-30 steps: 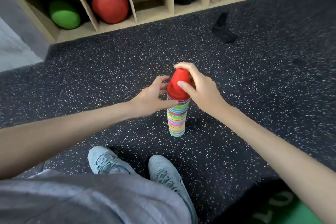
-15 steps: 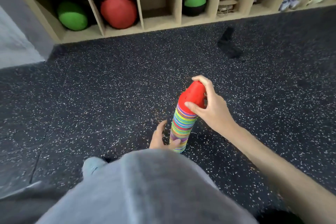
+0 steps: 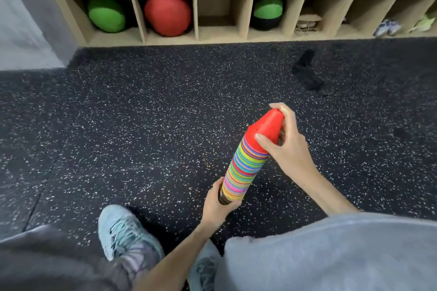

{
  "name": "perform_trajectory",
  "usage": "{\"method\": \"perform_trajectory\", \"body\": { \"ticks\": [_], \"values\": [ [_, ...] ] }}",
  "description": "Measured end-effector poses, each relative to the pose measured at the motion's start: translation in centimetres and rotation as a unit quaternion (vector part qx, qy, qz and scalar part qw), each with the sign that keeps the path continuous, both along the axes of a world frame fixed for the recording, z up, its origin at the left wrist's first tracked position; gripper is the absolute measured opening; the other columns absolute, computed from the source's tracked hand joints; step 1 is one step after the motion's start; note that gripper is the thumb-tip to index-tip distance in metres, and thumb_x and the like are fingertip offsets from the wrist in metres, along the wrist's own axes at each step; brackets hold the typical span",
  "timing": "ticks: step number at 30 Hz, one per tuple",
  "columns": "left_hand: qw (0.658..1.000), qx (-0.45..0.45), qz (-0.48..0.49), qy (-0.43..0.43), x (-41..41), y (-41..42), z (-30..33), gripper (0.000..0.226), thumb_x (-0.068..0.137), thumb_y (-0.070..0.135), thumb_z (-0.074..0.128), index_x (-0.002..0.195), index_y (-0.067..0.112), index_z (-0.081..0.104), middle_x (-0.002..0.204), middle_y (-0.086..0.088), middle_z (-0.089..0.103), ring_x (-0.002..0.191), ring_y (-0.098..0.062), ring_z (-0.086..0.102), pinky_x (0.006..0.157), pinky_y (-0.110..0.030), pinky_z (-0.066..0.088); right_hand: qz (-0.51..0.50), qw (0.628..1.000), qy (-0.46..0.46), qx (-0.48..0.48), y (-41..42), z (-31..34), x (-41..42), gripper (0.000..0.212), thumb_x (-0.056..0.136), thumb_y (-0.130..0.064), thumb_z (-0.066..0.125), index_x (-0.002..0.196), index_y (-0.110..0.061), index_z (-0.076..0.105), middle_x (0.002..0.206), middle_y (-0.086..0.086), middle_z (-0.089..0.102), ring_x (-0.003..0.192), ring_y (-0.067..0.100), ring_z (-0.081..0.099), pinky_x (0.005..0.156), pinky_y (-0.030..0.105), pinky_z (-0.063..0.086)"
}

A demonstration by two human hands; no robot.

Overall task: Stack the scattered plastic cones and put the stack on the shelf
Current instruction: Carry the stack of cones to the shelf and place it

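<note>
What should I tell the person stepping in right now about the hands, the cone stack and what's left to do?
Left hand grips the bottom of the cone stack. Right hand holds the red top cone.
The stack is tilted and looks lifted off the speckled floor, in front of the person.
Done: cones are stacked.
Left: carry it to the cubby shelf ahead and set it in; the middle bottom cubby looks free. A dark cloth lies on the floor to the right.
</note>
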State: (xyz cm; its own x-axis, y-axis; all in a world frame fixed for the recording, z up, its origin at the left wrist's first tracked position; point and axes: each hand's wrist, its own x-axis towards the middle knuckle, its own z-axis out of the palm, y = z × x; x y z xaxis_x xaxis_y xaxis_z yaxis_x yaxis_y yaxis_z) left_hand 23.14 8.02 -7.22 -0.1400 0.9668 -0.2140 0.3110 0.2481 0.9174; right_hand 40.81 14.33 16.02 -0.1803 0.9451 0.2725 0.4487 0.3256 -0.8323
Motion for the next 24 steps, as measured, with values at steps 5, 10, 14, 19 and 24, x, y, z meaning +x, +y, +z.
{"method": "perform_trajectory", "body": {
  "ticks": [5,10,14,19,24],
  "values": [
    [1.0,-0.012,0.018,-0.01,0.3,0.4,-0.9,0.08,0.063,0.033,0.091,0.132,0.042,0.051,0.123,0.01,0.068,0.111,0.002,0.064,0.091,-0.018,0.047,-0.023,0.999,0.042,-0.006,0.6,-0.1,0.9,0.067,0.088,-0.023,0.077,0.135,-0.053,0.039,0.112,-0.009,0.065,0.097,0.019,0.067,0.095,0.053,0.052],
    [0.998,-0.018,0.022,-0.048,0.3,1.0,-1.5,0.075,0.064,0.023,0.094,0.118,0.052,0.051,0.114,0.013,0.071,0.103,0.005,0.065,0.085,-0.012,0.048,0.004,0.998,0.065,-0.005,0.9,0.2,0.6,0.065,0.089,-0.016,0.075,0.136,-0.046,0.042,0.124,-0.012,0.061,0.106,0.011,0.065,0.099,0.043,0.053],
    [0.996,-0.015,0.019,-0.086,-0.4,1.2,-1.1,0.078,0.066,0.015,0.095,0.123,0.048,0.054,0.11,0.019,0.072,0.103,0.006,0.067,0.093,-0.018,0.052,0.037,0.996,0.079,-0.002,1.2,1.0,0.0,0.063,0.088,-0.013,0.077,0.133,-0.044,0.045,0.119,-0.018,0.062,0.105,0.011,0.064,0.095,0.039,0.054],
    [0.998,0.018,0.004,-0.067,-2.7,1.7,1.6,0.083,0.063,0.019,0.095,0.134,0.038,0.057,0.117,0.017,0.073,0.11,-0.006,0.069,0.104,-0.038,0.054,0.061,0.992,0.108,0.023,1.3,3.4,-0.8,0.062,0.088,-0.01,0.076,0.136,-0.035,0.044,0.115,-0.017,0.062,0.097,0.008,0.064,0.088,0.029,0.054],
    [0.996,0.09,0.004,-0.008,-7.8,2.7,9.0,0.083,0.063,0.024,0.094,0.137,0.037,0.058,0.12,0.015,0.073,0.111,-0.003,0.068,0.101,-0.031,0.054,0.062,0.983,0.145,0.099,0.9,8.6,-2.5,0.063,0.088,-0.005,0.075,0.139,-0.02,0.042,0.108,-0.042,0.055,0.097,0.001,0.06,0.086,0.023,0.052]
  ]
}}
